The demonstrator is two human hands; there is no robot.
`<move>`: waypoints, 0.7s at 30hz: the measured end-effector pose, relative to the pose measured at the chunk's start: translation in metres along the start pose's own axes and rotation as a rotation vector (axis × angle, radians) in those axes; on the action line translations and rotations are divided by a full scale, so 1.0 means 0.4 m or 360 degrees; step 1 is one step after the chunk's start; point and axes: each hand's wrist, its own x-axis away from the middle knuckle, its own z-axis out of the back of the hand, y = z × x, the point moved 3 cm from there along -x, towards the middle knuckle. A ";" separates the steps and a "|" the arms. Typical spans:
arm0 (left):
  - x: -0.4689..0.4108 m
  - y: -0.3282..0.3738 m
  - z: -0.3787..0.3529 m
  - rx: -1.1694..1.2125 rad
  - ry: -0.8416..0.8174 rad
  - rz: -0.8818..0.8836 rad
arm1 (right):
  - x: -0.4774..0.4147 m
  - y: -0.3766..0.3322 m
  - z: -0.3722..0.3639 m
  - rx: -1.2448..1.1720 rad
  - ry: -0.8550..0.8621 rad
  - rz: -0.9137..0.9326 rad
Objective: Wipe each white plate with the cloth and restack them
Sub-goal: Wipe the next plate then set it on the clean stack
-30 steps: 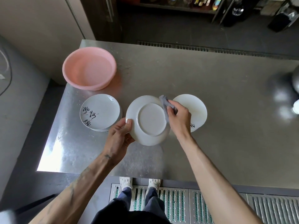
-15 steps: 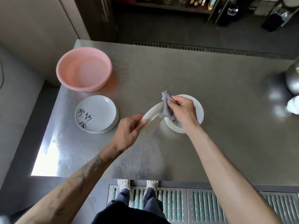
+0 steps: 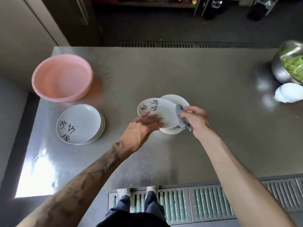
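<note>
While my left grip (image 3: 144, 124) lies with straight fingers on the round white plate with black brush lettering (image 3: 159, 110) at mid-frame, my right grip (image 3: 196, 120) bunches the grey cloth (image 3: 181, 117) against its right edge. That plate rests tilted atop a stack of white plates (image 3: 174, 98). Left sits another white plate stack (image 3: 80, 123); upper left, a round pink plastic basin (image 3: 62, 77) on the steel desk (image 3: 180, 71).

- White plate (image 3: 161, 110) with black brush lettering, face up, tilted over a stack, the left hand (image 3: 142, 126) resting on its near rim
- Stack of white plates (image 3: 170, 131) beneath it
- Second stack (image 3: 78, 123), lettered plate on top, well apart to the left
- Grey cloth (image 3: 181, 118), bunched in the right hand (image 3: 195, 118), touching the tilted plate's right rim
</note>
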 end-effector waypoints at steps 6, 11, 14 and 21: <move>-0.031 -0.012 -0.070 0.0183 0.0105 0.0406 | -0.054 0.055 0.035 -0.0101 0.0226 0.0008; -0.064 -0.060 -0.152 0.0514 -0.0161 0.0956 | -0.093 0.093 0.047 -0.0124 0.0345 0.0053; -0.083 -0.081 -0.198 0.0615 -0.0153 0.1021 | -0.115 0.111 0.048 -0.0111 0.0432 0.0093; -0.096 -0.105 -0.249 0.0588 -0.0041 0.1026 | -0.131 0.119 0.030 0.0060 0.0484 0.0347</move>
